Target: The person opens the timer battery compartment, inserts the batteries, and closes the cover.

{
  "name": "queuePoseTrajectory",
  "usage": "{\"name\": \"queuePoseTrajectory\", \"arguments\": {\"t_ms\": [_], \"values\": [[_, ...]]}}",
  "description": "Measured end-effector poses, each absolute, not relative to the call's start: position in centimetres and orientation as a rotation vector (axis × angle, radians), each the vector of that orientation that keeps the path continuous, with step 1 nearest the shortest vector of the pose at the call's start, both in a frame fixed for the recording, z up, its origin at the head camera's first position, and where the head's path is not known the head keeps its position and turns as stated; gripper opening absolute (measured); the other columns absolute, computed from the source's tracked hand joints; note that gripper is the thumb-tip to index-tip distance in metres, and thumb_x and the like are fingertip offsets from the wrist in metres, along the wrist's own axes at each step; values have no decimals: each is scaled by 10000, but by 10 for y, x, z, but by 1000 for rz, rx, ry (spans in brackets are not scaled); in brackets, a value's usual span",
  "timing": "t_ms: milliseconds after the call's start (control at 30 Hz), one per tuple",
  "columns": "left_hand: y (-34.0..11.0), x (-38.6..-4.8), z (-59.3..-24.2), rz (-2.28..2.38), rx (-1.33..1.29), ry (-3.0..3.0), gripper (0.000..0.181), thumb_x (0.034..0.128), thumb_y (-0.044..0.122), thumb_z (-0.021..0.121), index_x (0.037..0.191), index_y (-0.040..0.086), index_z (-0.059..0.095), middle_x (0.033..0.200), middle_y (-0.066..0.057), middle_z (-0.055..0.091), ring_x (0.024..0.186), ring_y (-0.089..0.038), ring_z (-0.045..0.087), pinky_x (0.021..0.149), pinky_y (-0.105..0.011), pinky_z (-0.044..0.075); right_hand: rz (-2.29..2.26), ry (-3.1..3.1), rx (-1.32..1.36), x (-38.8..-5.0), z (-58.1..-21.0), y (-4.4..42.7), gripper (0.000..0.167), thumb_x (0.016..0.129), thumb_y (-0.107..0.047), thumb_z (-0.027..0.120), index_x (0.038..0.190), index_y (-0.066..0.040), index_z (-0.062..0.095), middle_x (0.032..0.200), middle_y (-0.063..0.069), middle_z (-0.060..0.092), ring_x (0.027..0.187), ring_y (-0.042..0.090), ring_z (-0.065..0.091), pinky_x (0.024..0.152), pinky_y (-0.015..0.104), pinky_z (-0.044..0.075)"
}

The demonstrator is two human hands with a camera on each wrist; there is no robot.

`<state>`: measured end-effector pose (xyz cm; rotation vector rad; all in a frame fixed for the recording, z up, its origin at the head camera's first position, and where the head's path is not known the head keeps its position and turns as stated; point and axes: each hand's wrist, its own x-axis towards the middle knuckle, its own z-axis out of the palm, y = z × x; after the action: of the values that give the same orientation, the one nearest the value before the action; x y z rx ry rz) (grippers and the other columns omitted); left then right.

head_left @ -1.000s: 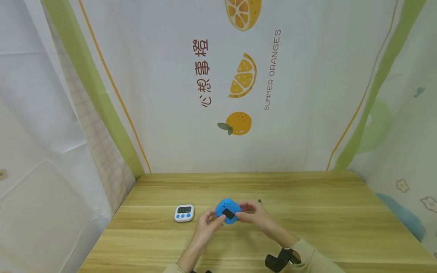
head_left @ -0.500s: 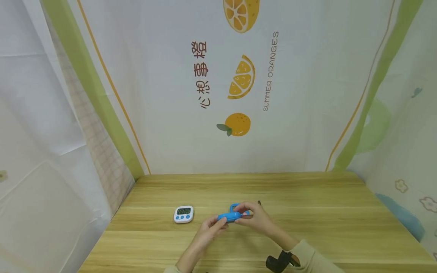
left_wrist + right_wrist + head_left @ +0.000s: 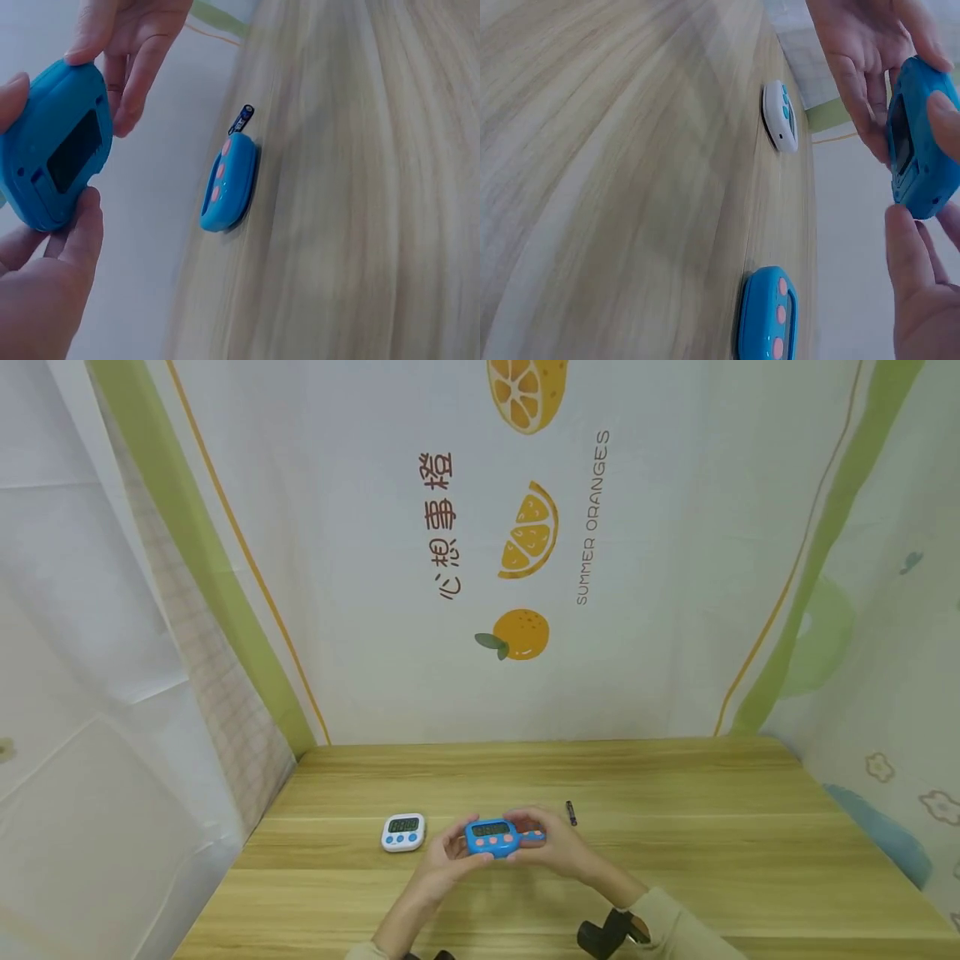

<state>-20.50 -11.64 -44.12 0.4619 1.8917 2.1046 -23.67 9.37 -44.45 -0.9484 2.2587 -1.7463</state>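
Observation:
Both hands hold a blue digital timer (image 3: 491, 838) above the table, its display and pink buttons facing up in the head view. My left hand (image 3: 442, 860) grips its left side, thumb at the lower edge. The right side is held by my right hand (image 3: 553, 847), thumb below and fingers above. On the timer's back (image 3: 64, 150), a dark rectangular patch shows in the left wrist view. A second blue timer (image 3: 765, 319) with pink buttons lies on the table behind the right hand, which partly hides it in the head view.
A white timer (image 3: 403, 832) with blue buttons lies to the left on the wooden table (image 3: 337, 893). Behind the right hand lies a small dark battery (image 3: 572, 812). A printed white curtain (image 3: 637, 677) stands at the table's back edge.
The held timer has turned over: its back faced the head camera, then its edge, and now its buttons and display. The second timer and white timer stay on the table.

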Motion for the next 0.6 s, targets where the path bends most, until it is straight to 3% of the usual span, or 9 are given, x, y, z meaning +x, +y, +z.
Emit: {"name": "queuePoseTrajectory", "arguments": {"t_ms": [100, 233, 333, 600], "values": [[-120, -207, -441, 2096, 514, 1908, 751, 801, 56, 633, 1360, -88, 152, 1311, -257, 337, 1158, -314, 410, 929, -280, 399, -1729, 2197, -909, -240, -446, 91, 649, 742, -162, 720, 1243, 101, 402, 1201, 207, 462, 1026, 319, 507, 831, 268, 471], [-127, -212, -444, 2034, 594, 1997, 752, 782, 32, 649, 1361, -74, 181, 1357, -252, 289, 1196, -355, 350, 987, -387, 332, -1722, 2142, -875, -243, -449, 85, 682, 740, -141, 721, 1265, 114, 367, 1220, 219, 441, 1028, 312, 514, 821, 271, 477], [-133, -216, -447, 1956, 625, 2139, 737, 764, 45, 672, 1351, -63, 239, 1329, -228, 342, 1170, -355, 359, 974, -430, 330, -1711, 2162, -894, -246, -452, 79, 660, 741, -113, 717, 1261, 111, 378, 1203, 211, 457, 1013, 312, 516, 812, 270, 482], [-145, -232, -454, 1885, 454, 2267, 748, 742, 18, 679, 1341, -84, 243, 1221, -245, 421, 1054, -345, 459, 847, -306, 456, -1655, 2335, -827, -262, -468, 59, 645, 736, -131, 724, 1258, 73, 404, 1221, 193, 456, 1044, 321, 493, 796, 256, 489]]}}
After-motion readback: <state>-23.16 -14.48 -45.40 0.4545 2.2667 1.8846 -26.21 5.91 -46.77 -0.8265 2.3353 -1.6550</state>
